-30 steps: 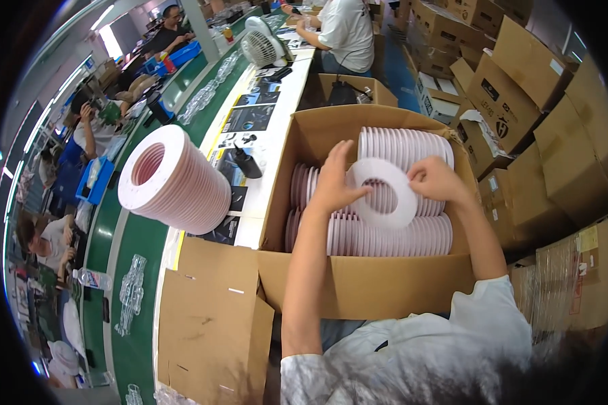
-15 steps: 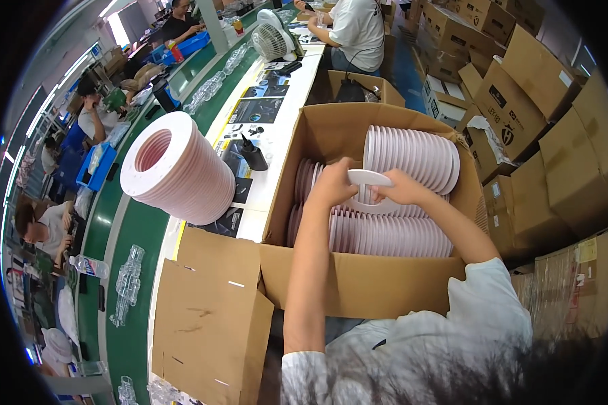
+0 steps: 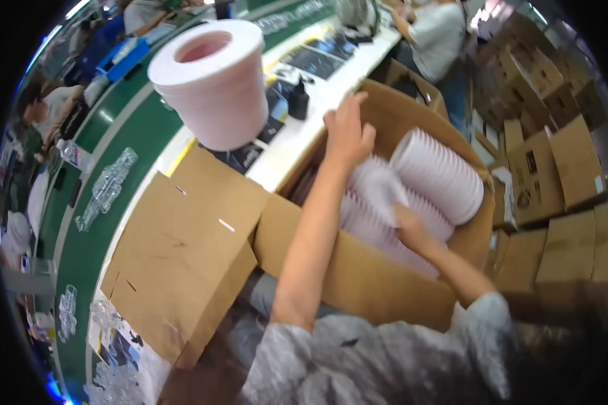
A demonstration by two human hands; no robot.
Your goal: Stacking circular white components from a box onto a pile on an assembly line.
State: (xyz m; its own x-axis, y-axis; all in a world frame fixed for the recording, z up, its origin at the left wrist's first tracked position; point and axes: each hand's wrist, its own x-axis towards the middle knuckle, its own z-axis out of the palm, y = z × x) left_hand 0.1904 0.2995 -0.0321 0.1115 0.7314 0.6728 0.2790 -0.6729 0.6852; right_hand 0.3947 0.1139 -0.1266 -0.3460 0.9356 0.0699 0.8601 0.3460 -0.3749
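Observation:
A large cardboard box (image 3: 392, 277) stands open in front of me, holding rows of pale pink-white plastic rings (image 3: 442, 179). Over the rows, my right hand (image 3: 412, 226) grips the edge of a flat white ring (image 3: 377, 185), which is tilted and smeared by motion. My left hand (image 3: 348, 131) is raised near the box's far left edge, fingers apart and nothing held. Beyond it on the left, a tall stack of the same rings (image 3: 230, 108) stands on the white table edge (image 3: 270, 172).
An opened box flap (image 3: 182, 233) spreads toward the lower left. A green conveyor (image 3: 105, 121) carries clear plastic parts (image 3: 108, 189). A black bottle (image 3: 298, 101) and a fan (image 3: 358, 15) stand along the table. Piled cartons (image 3: 567, 250) line the right. Other people sit across the conveyor.
My left hand has let go of the white ring and lifted up and away. The right hand has lowered, still holding it. The whole view has turned.

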